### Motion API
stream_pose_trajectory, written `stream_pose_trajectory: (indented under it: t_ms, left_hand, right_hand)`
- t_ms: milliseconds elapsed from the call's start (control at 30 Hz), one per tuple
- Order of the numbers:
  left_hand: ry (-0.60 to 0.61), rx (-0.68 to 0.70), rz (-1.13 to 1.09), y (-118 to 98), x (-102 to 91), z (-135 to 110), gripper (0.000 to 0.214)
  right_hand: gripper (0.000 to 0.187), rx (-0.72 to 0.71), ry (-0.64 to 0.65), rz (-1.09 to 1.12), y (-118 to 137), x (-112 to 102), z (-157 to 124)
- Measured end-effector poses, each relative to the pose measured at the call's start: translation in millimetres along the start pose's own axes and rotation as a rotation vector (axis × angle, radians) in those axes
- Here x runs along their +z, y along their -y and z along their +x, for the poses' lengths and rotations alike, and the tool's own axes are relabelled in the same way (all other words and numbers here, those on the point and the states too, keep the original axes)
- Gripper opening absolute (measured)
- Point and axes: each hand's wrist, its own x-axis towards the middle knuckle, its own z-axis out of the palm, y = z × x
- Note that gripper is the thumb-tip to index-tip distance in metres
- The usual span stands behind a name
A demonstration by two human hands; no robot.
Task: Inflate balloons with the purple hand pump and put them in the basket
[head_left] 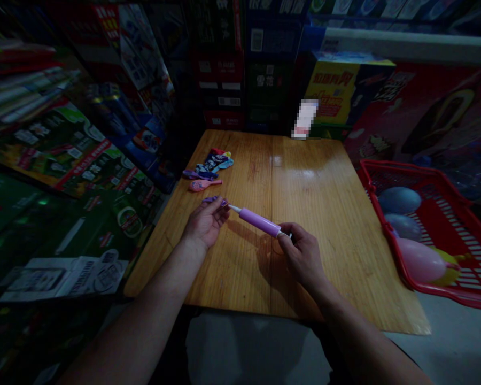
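Note:
Low over the wooden table, my right hand (300,251) grips the white handle end of a purple balloon pump (260,222). The pump slants up to the left, and its white nozzle reaches my left hand (208,220). Pinched in the left fingers is a limp purple balloon (212,200), its neck at the nozzle tip; whether the nozzle sits inside the neck I cannot make out. Beyond that hand lies a flat pink balloon (202,185), with a small pile of uninflated balloons (214,162) in several colours behind it.
The wooden table (304,187) spans the middle. At its right stands a red basket (436,174) holding several inflated balloons (420,259). Stacked green cartons (84,149) line the left, more boxes (224,80) the back. A blurred-out upright panel (304,120) stands at the far edge.

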Motion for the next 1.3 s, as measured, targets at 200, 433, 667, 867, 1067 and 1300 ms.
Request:
stream_pose_trajectory:
  t_ms: [200,433,667,867,1067,1300]
  left_hand:
    - [0.035,0.03,0.008,8.5,2.0,-0.1,0.008]
    - [0.055,0.029,0.012,11.2,6.7,-5.8,0.005]
    - [0.074,0.029,0.002,12.1,4.8,-6.5,0.013]
    - [0.068,0.019,0.003,12.0,5.7,-9.3,0.013]
    - [0.075,0.006,0.012,11.6,5.1,-11.1,0.014]
    - [0.14,-0.01,0.034,16.0,4.4,-14.9,0.017]
  right_hand:
    - [0.022,0.029,-0.01,0.016,-1.9,4.4,1.9]
    - [0.023,0.041,-0.004,0.059,1.0,7.7,0.9]
    - [0.024,0.054,0.008,0.084,5.7,12.4,-1.5]
    - [0.021,0.021,0.067,0.1,7.7,16.3,-3.8]
    - [0.022,0.051,0.094,0.109,8.2,19.2,-3.3]
    - [0.027,0.063,0.12,0.035,9.1,16.7,-3.8]
